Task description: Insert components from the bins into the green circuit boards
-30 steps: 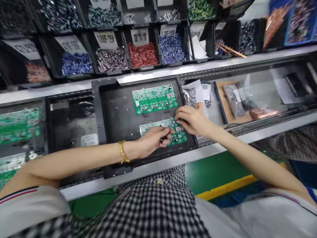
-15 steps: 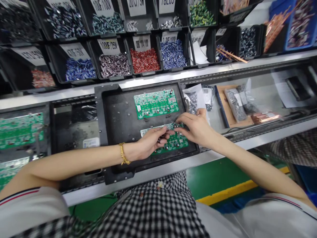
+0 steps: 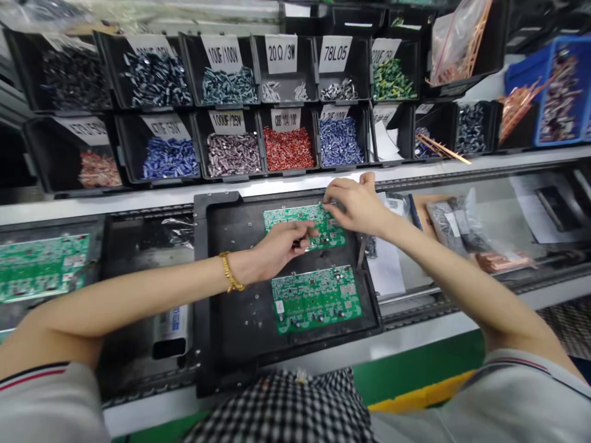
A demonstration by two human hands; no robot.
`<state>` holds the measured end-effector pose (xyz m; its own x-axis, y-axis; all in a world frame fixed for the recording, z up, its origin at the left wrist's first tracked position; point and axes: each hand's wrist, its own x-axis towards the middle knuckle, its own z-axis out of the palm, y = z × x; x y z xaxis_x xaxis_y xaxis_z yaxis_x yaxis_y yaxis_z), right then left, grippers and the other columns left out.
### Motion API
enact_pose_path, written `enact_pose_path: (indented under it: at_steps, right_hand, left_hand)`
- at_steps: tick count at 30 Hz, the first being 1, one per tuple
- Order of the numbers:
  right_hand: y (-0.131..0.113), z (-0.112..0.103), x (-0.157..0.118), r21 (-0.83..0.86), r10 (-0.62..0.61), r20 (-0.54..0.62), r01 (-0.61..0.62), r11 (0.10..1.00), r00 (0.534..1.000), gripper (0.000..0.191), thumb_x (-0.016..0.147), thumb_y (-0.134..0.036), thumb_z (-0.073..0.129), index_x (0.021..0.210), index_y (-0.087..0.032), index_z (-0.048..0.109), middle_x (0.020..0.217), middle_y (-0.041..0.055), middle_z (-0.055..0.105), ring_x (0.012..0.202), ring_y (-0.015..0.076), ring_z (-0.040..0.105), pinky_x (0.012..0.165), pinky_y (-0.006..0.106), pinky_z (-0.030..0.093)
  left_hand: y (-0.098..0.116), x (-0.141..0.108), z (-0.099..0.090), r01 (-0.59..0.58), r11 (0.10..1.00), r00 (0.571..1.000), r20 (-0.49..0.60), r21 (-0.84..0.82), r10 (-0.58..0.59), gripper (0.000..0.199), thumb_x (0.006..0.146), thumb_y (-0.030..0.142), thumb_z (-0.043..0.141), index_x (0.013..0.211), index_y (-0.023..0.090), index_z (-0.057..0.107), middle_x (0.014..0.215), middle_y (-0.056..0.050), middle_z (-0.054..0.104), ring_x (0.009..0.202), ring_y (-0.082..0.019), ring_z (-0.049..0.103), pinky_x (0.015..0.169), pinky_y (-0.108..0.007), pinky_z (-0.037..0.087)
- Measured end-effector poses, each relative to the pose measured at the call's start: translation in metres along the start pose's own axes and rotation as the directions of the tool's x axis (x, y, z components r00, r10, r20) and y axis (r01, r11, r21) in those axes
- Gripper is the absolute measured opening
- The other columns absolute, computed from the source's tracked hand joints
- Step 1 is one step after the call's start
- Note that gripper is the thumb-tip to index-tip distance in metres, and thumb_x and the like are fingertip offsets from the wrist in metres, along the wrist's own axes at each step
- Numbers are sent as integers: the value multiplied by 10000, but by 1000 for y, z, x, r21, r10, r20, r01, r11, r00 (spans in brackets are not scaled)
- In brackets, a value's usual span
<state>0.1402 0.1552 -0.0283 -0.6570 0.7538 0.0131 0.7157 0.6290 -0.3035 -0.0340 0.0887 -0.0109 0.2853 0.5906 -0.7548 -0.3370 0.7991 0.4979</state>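
Two green circuit boards lie in a black tray (image 3: 231,246). Over the upper circuit board (image 3: 333,239), my left hand (image 3: 276,252) is closed with its fingers curled. Something small and dark shows in its palm, too little to name. My right hand (image 3: 355,206) is at that board's top right edge, thumb and forefinger pinched together; whatever is between the tips is hidden. Nearer to me, the lower circuit board (image 3: 318,301) lies uncovered, with small parts and a white label on it.
Behind the tray stand bins of loose components, among them a red-filled bin (image 3: 289,151) and a blue-filled bin (image 3: 340,143). Another tray with green boards (image 3: 44,267) is at left. Bagged parts (image 3: 446,224) and a paper sheet (image 3: 386,271) lie at right.
Both hands have moved from the lower board to the upper one, uncovering the lower board. The camera view has tilted up, showing more of the bins.
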Motion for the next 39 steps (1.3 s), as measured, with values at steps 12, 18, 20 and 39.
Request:
enact_pose_path:
  at_steps: [12,18,20,39]
  right_hand:
    - [18,15,4,-161,-74,64,84,983,995,222,867,-280,367,841,-171,559,884,45,596,833,214,486,764,393,174]
    - [19,15,1,-162,-69,63,78,984,996,249,879,-286,346,890,-180,571,922,51,594,850,228,488,772,418,189]
    - [19,15,0,-162,-67,65,77,984,996,255,883,-295,342,893,-187,574,923,48,596,852,228,488,775,424,192]
    - [-10,1,-4,-34,30,-3,-30,999,1000,217,884,-333,429,837,-187,584,888,32,659,776,186,556,764,368,194]
  left_hand:
    - [-3,8,-8,-10,1000,997,77,-11,11,145,837,95,544,908,60,665,726,-13,498,507,-9,338,468,-158,227]
    - [-3,11,-9,-4,999,997,75,-54,8,137,845,146,554,817,55,654,697,-23,520,482,-8,323,441,-159,205]
    - [-2,12,-9,7,998,998,65,-66,-3,161,854,162,546,799,54,651,689,-23,513,480,-10,328,440,-158,210]
    - [-1,15,-10,-52,998,997,55,23,51,283,871,293,525,680,95,589,641,-26,472,460,-33,322,449,-219,173]
